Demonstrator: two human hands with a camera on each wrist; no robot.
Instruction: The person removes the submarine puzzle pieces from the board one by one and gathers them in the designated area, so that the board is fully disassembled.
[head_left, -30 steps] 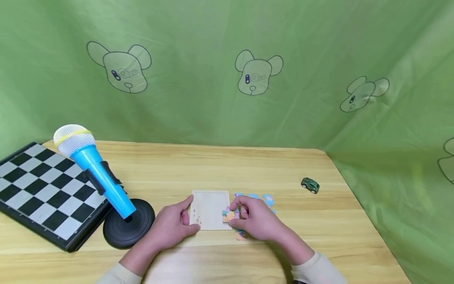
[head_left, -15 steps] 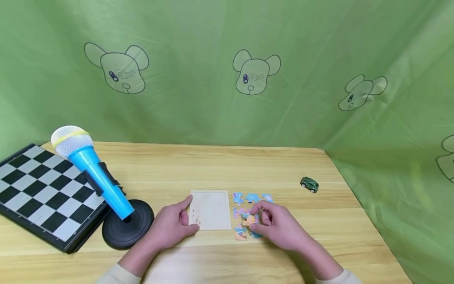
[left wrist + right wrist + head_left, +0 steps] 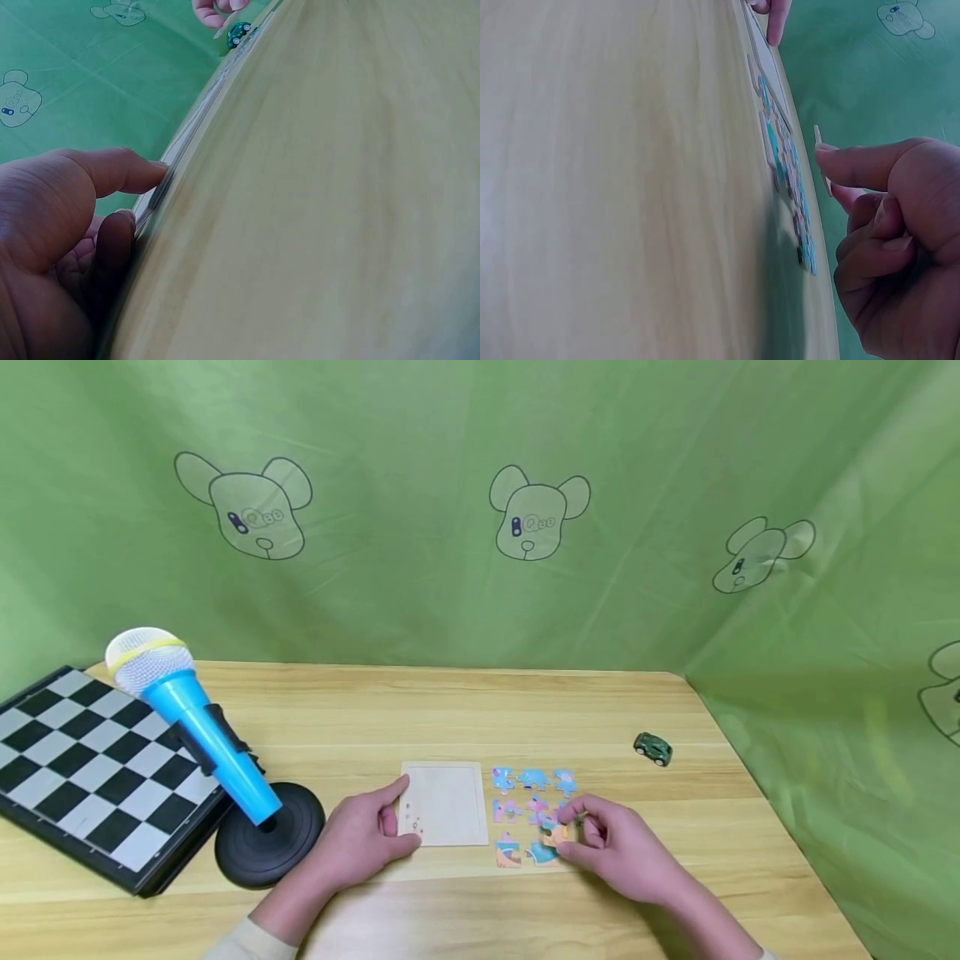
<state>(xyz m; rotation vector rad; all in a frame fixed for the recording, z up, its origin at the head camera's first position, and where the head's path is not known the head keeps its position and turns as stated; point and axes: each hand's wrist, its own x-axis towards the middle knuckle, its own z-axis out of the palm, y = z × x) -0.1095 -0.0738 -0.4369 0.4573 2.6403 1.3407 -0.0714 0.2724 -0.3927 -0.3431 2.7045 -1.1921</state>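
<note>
A pale wooden puzzle tray (image 3: 446,797) lies flat on the table, with nothing in it. My left hand (image 3: 396,810) grips its left edge, thumb on top; the left wrist view shows the thumb and a finger (image 3: 124,225) pinching the tray's edge (image 3: 184,150). Several loose coloured puzzle pieces (image 3: 534,778) lie in rows just right of the tray. My right hand (image 3: 567,833) is at the right side of that group and pinches one orange-and-blue puzzle piece (image 3: 556,837) low over the table. In the right wrist view the held piece (image 3: 822,159) shows edge-on against the index finger (image 3: 855,166).
A blue toy microphone (image 3: 191,722) leans on a round black stand (image 3: 266,843) left of my left hand. A chessboard (image 3: 82,768) lies at the far left. A small green toy car (image 3: 652,748) sits at the right. Green cloth hangs behind and right of the table (image 3: 450,710).
My right hand has moved right, from the tray's right edge across the loose pieces to their right side, carrying a piece. The left hand has stayed on the tray.
</note>
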